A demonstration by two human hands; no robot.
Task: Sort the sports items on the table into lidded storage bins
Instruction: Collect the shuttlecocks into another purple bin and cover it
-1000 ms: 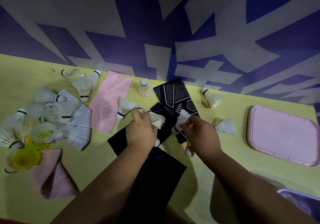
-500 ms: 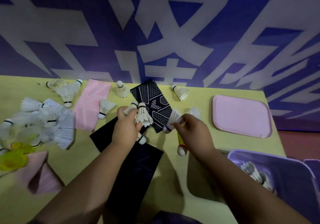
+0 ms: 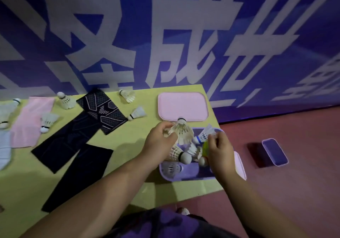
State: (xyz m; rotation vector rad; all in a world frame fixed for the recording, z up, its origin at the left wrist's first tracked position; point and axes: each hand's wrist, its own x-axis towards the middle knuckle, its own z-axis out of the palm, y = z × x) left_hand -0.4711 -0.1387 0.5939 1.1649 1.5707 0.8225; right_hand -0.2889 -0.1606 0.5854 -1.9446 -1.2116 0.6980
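Presently, only the head view is available. The left hand [image 3: 158, 143] is curled round a cluster of white shuttlecocks [image 3: 181, 131], skirts fanned outward. The right hand [image 3: 220, 151] pinches a blue-banded shuttlecock [image 3: 203, 136], with a yellow-green shuttlecock [image 3: 205, 148] against the palm. Both hands hover directly over the open purple bin [image 3: 184, 176], which sits at the near right corner of the yellow table [image 3: 128, 145] and already holds several shuttlecocks. Holding the load above the opening suggests a release into the bin is the step in hand.

A pink lid [image 3: 182, 107] lies flat on the table just behind the bin, probably set aside to keep the opening free. A second pink lid [image 3: 240, 164] shows at the bin's right edge. Another purple bin [image 3: 275, 152] stands on the red floor, well apart.

Items not yet sorted: loose shuttlecocks [image 3: 138, 113] and black sleeves [image 3: 101, 108] near the centre, and a pink sleeve [image 3: 31, 120] at the left.

Writing: the blue wall banner [image 3: 184, 35] carries large white characters. The central one appears to read 成; the others are cropped. No brand marks are legible on the items.
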